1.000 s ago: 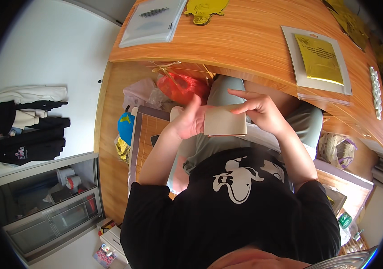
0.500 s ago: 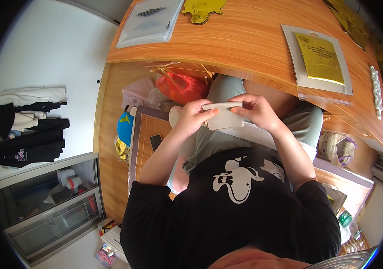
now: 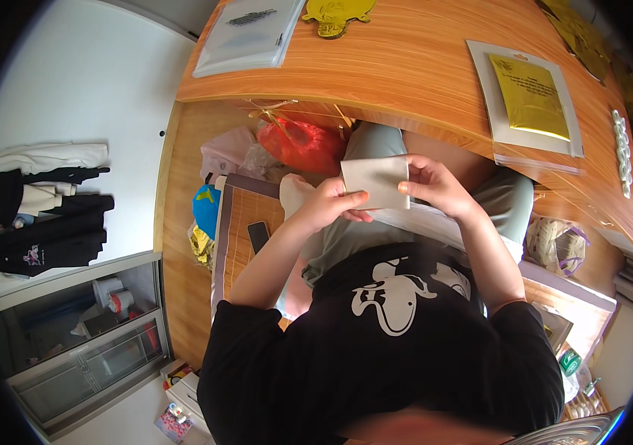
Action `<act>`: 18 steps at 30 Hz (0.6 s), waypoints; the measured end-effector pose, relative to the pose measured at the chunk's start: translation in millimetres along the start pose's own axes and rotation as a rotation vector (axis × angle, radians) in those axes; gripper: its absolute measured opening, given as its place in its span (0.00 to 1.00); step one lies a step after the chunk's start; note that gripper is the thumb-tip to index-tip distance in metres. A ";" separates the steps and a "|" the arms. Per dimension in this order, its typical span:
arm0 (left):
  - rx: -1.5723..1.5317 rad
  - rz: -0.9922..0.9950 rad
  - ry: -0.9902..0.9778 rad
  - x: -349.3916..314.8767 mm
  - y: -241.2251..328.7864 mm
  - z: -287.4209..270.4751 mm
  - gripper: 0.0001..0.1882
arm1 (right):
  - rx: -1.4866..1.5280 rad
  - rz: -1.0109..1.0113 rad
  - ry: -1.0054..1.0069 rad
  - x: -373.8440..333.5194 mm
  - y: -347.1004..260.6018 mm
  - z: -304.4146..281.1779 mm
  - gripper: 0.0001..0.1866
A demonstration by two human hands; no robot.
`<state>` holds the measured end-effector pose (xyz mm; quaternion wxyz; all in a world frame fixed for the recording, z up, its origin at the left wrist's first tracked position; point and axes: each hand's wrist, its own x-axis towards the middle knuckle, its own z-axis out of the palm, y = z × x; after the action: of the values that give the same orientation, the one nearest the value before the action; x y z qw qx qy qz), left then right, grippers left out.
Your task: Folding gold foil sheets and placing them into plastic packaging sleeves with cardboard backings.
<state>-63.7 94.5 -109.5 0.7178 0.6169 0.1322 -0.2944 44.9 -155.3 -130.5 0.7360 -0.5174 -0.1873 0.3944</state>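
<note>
Between my hands, above my lap, is a thin, flat, off-white square piece; whether it is paper, card or cloth I cannot tell. My left hand is closed on its lower left corner, the thumb lying on top. My right hand pinches its right edge, thumb on the near face and fingers behind. A stack of whitish sheets lies across my thighs just below the piece, partly covered by my hands and arms.
On the table ahead lie clear plastic sleeves, a gold balloon, a white pack with a gold insert and a white twisted strand. A red plastic bag sits beneath. By my left arm is a phone.
The piece's rolled or folded upper edge now lies flat, and the piece looks taller. My left hand has moved down to its lower corner; my right hand has shifted slightly right along the side.
</note>
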 end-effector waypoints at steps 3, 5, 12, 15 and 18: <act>0.009 0.011 0.015 1.8 -3.1 -2.7 0.22 | 0.021 0.014 -0.067 -1.5 4.8 -0.2 0.19; 0.015 0.012 0.004 4.7 -7.4 -4.2 0.22 | 0.015 0.031 -0.030 2.2 10.1 1.2 0.18; 0.077 0.431 0.698 43.9 -44.0 -78.0 0.14 | -0.179 -0.112 0.202 48.4 38.1 15.2 0.13; 0.267 0.740 1.278 69.0 -81.7 -142.1 0.19 | -0.588 -0.197 0.293 83.5 35.7 43.8 0.13; 0.425 0.702 1.457 85.1 -92.0 -153.4 0.18 | -0.764 -0.263 0.309 115.3 40.2 65.2 0.14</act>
<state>-23.6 214.3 -262.2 0.3709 0.7804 0.3051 0.4003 56.1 -19.8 -156.6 0.5550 -0.7774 -0.2716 0.1176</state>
